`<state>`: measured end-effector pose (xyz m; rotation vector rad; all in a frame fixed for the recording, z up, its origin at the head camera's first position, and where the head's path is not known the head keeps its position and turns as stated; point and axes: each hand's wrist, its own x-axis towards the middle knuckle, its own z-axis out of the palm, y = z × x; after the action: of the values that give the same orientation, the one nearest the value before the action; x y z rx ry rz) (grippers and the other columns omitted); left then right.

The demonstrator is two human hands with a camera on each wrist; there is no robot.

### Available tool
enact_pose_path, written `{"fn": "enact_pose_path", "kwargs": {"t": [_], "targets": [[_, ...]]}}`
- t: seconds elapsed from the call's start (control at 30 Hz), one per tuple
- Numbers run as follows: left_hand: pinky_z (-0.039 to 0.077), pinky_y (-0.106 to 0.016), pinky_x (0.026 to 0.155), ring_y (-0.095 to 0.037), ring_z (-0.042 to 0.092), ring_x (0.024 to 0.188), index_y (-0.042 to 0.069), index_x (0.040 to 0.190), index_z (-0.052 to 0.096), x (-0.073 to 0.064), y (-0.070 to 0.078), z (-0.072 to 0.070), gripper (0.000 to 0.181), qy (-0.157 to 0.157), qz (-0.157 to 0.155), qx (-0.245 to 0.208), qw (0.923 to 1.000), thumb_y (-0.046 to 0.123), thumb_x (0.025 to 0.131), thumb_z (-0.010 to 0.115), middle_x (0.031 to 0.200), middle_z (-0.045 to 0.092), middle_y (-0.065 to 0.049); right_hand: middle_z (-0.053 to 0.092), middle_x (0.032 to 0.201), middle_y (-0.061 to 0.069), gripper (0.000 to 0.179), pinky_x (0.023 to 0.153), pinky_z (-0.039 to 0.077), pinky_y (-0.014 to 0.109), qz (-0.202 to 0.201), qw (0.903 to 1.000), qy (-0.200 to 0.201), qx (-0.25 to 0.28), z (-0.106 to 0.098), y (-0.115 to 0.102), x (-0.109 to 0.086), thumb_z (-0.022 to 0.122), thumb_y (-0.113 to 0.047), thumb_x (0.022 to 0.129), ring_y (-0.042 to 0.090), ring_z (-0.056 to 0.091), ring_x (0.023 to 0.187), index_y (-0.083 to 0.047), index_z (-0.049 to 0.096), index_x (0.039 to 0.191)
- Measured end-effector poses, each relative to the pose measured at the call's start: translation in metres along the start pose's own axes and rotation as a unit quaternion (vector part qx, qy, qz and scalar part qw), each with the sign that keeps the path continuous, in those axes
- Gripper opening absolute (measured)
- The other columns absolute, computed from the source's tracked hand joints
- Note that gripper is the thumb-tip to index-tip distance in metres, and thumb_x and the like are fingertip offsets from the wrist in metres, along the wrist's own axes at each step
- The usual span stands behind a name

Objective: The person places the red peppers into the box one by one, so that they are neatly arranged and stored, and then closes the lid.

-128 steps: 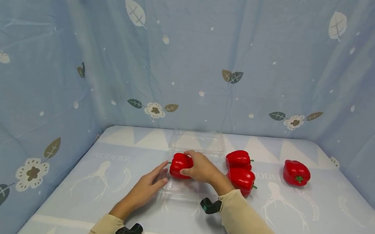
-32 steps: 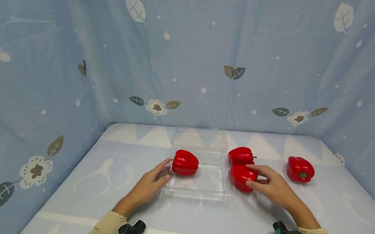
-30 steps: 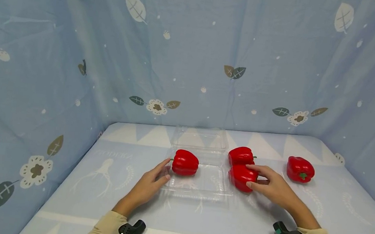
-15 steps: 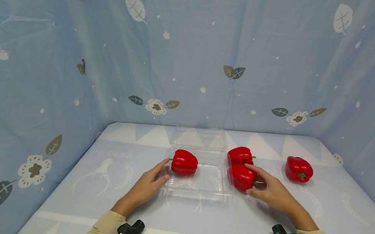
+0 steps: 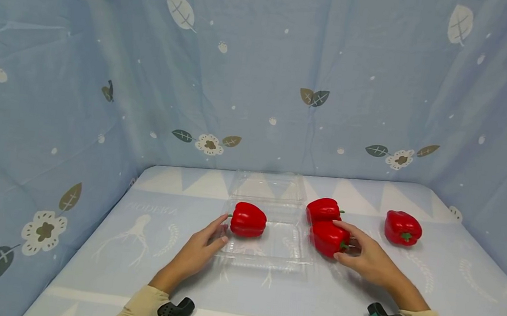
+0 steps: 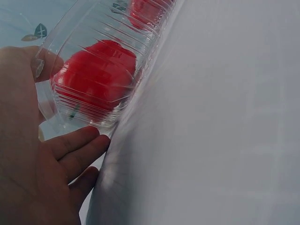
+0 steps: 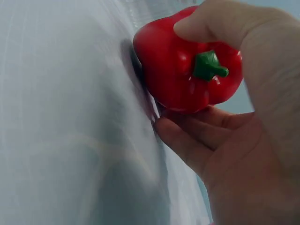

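Note:
A clear plastic clamshell container (image 5: pixel 281 242) lies unlatched, its lid (image 5: pixel 269 186) folded back. One red bell pepper (image 5: pixel 248 220) sits in its left part. My left hand (image 5: pixel 196 248) holds the container's left edge, thumb at the rim in the left wrist view and the other fingers beside the wall. Right of the container, my right hand (image 5: pixel 371 257) grips a second red bell pepper (image 7: pixel 173 61) at its stem end. In the right wrist view its thumb presses the side near the green stem, the other fingers curving around the opposite side.
Another red bell pepper (image 5: pixel 323 210) lies directly behind the gripped one, near the container's right wall. Farther right rests one more red bell pepper (image 5: pixel 402 228). Blue patterned curtains (image 5: pixel 281 78) enclose the pale printed tabletop (image 5: pixel 246 303) at the back and sides.
My right hand has released the pepper inside the container and moved right to the front pepper outside. Its grip has since shifted slightly, tilting that pepper. My left hand stays at the container.

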<state>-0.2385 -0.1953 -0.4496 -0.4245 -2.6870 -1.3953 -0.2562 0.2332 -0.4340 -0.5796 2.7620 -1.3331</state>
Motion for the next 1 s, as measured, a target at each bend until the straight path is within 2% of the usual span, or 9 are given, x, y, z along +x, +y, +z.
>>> {"fn": "enact_pose_path", "kwargs": {"t": [0.17, 0.3, 0.5, 0.67, 0.8, 1.0], "targets": [[0.034, -0.052, 0.113, -0.027, 0.049, 0.135, 0.022, 0.156, 0.038, 0.0007, -0.0013, 0.0002, 0.059, 0.0, 0.007, 0.003, 1.0, 0.025, 0.101, 0.06, 0.144, 0.056, -0.011, 0.043, 0.149, 0.021, 0.082, 0.089, 0.057, 0.045, 0.021, 0.9994, 0.007, 0.025, -0.0037, 0.0027, -0.0011, 0.081, -0.027, 0.084, 0.049, 0.051, 0.125, -0.022, 0.039, 0.154], [0.033, -0.051, 0.114, -0.026, 0.049, 0.136, 0.023, 0.157, 0.037, 0.001, -0.0013, 0.0003, 0.059, -0.002, 0.005, 0.002, 1.0, 0.025, 0.102, 0.059, 0.144, 0.056, -0.01, 0.042, 0.149, 0.022, 0.084, 0.086, 0.058, 0.045, 0.029, 0.9991, 0.009, 0.031, -0.0055, 0.0031, -0.0022, 0.081, -0.028, 0.084, 0.05, 0.051, 0.124, -0.023, 0.038, 0.155], [0.033, -0.053, 0.114, -0.028, 0.049, 0.135, 0.022, 0.157, 0.037, 0.0006, -0.0018, 0.0007, 0.06, -0.001, 0.011, 0.003, 0.9999, 0.025, 0.102, 0.059, 0.143, 0.056, -0.012, 0.046, 0.148, 0.015, 0.082, 0.086, 0.057, 0.034, 0.007, 0.9994, 0.019, 0.027, -0.0059, 0.0039, -0.0044, 0.081, -0.031, 0.084, 0.041, 0.054, 0.123, -0.028, 0.038, 0.154], [0.032, -0.053, 0.114, -0.027, 0.048, 0.136, 0.024, 0.157, 0.037, 0.0006, -0.0026, 0.0014, 0.059, 0.0, 0.001, 0.005, 1.0, 0.026, 0.102, 0.059, 0.144, 0.055, -0.01, 0.046, 0.147, 0.013, 0.079, 0.086, 0.053, 0.025, -0.016, 0.9987, 0.024, 0.043, -0.0069, 0.0059, -0.0051, 0.08, -0.03, 0.085, 0.04, 0.053, 0.124, -0.026, 0.039, 0.153], [0.031, -0.053, 0.115, -0.026, 0.048, 0.137, 0.027, 0.156, 0.037, 0.0001, -0.0017, 0.0013, 0.059, 0.0, -0.009, -0.001, 1.0, 0.027, 0.102, 0.06, 0.145, 0.054, -0.009, 0.046, 0.147, 0.013, 0.076, 0.085, 0.054, 0.026, -0.015, 0.9981, 0.031, 0.051, -0.0075, 0.0068, -0.0049, 0.079, -0.029, 0.086, 0.04, 0.054, 0.123, -0.024, 0.041, 0.152], [0.031, -0.052, 0.115, -0.026, 0.047, 0.137, 0.028, 0.156, 0.038, 0.0005, -0.0016, 0.0015, 0.059, -0.001, -0.007, -0.006, 1.0, 0.026, 0.101, 0.06, 0.145, 0.054, -0.009, 0.043, 0.15, 0.018, 0.074, 0.086, 0.056, 0.03, -0.024, 0.997, 0.041, 0.061, -0.0078, 0.0066, -0.0063, 0.075, -0.024, 0.09, 0.045, 0.051, 0.126, -0.019, 0.038, 0.154]]}}
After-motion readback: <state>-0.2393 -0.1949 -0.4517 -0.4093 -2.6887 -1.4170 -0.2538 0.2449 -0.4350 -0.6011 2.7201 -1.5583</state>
